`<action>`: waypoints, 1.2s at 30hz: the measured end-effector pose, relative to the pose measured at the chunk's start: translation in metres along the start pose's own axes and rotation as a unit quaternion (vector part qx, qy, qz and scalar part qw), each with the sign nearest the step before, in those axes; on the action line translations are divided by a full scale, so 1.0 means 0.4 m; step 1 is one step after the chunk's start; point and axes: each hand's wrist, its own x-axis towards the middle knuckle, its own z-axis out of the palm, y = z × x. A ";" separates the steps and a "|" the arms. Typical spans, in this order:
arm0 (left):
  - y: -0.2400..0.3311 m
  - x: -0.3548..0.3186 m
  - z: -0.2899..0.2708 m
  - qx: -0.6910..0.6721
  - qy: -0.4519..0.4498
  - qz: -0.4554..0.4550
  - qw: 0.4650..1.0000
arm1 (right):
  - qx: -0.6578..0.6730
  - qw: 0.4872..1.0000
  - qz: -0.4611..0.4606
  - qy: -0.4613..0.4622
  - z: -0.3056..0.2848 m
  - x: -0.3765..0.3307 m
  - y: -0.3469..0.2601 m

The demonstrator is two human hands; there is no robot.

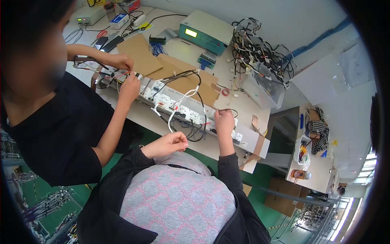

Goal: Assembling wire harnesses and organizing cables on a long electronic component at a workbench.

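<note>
A long pale fixture board (252,140) lies along the bench's front edge, carrying a row of white connector blocks (186,113). Over it arches a wire harness (198,87) with black and white branches, its lower loop hanging near my left hand. My left hand (168,145) is held before the board, thumb and fingers closed together; what they hold, if anything, does not show. At the board's right part, my right hand (224,123) has its fingers closed around a thin black cable (231,110). My palm hides the cable's end.
On the left a co-worker's hands (129,83) handle thin wires at the same board. Cardboard sheets (174,75) lie behind it. Farther back stand a green-and-beige tester (205,32) and a clear bin (266,87) beneath a heap of tangled cables (260,49).
</note>
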 end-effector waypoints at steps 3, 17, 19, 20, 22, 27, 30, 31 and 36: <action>0.000 0.015 0.017 0.011 -0.030 -0.009 0.999 | -0.023 1.000 0.002 0.015 0.012 -0.009 0.007; 0.002 -0.018 0.019 0.050 -0.037 -0.025 0.998 | 0.021 0.999 -0.005 0.027 0.023 -0.015 0.034; 0.005 -0.032 0.010 0.042 -0.010 -0.008 0.999 | 0.016 1.000 -0.012 0.020 0.022 -0.017 0.027; 0.009 -0.038 0.005 0.039 0.011 0.009 0.999 | 0.012 0.999 -0.026 0.025 0.018 -0.021 0.029; 0.024 -0.048 -0.022 0.008 0.061 0.052 0.997 | 0.025 0.997 -0.052 0.046 0.016 -0.027 0.022; 0.054 -0.041 -0.132 0.075 0.338 0.212 0.914 | 0.033 0.995 -0.075 0.054 0.029 -0.031 0.039; 0.080 -0.031 -0.231 0.200 0.475 0.234 0.824 | 0.030 0.997 -0.054 0.044 0.021 -0.029 0.037; 0.093 -0.025 -0.260 0.221 0.511 0.213 0.803 | 0.032 0.997 -0.058 0.041 0.024 -0.028 0.039; 0.152 0.056 -0.421 0.475 0.589 0.288 0.587 | 0.034 0.997 -0.059 0.045 0.026 -0.022 0.039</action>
